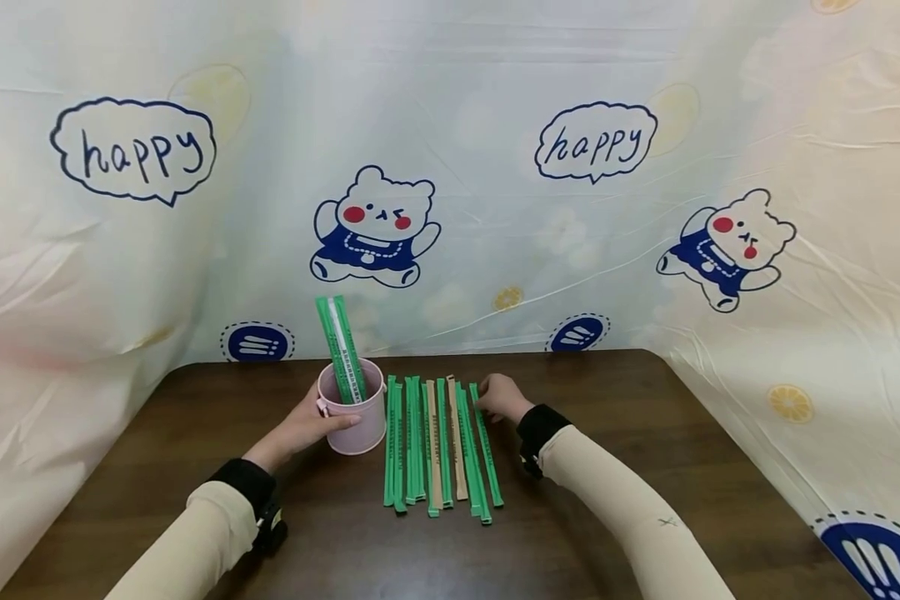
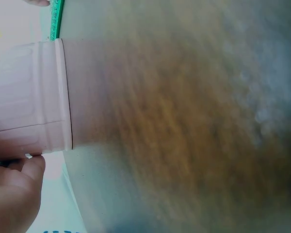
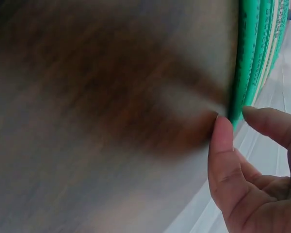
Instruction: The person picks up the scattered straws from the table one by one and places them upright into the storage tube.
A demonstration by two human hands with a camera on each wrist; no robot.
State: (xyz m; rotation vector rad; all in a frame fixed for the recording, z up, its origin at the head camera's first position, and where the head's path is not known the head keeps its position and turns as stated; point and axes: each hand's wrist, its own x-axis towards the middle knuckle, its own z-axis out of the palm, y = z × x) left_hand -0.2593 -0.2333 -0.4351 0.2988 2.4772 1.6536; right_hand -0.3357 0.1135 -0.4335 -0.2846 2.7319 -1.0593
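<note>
Just below centre in the head view, green and tan sticks (image 1: 444, 442) lie in a row on the brown table (image 1: 345, 542). At the rightmost green stick (image 1: 488, 454), the right wrist view shows the right hand (image 3: 259, 189) with thumb and finger either side; whether they pinch it, I cannot tell. Left of centre, the left hand (image 1: 309, 427) grips a pink bucket (image 1: 363, 429); the upright green sticks (image 1: 341, 350) inside have hidden lower ends. The left wrist view cuts off the bucket's top.
</note>
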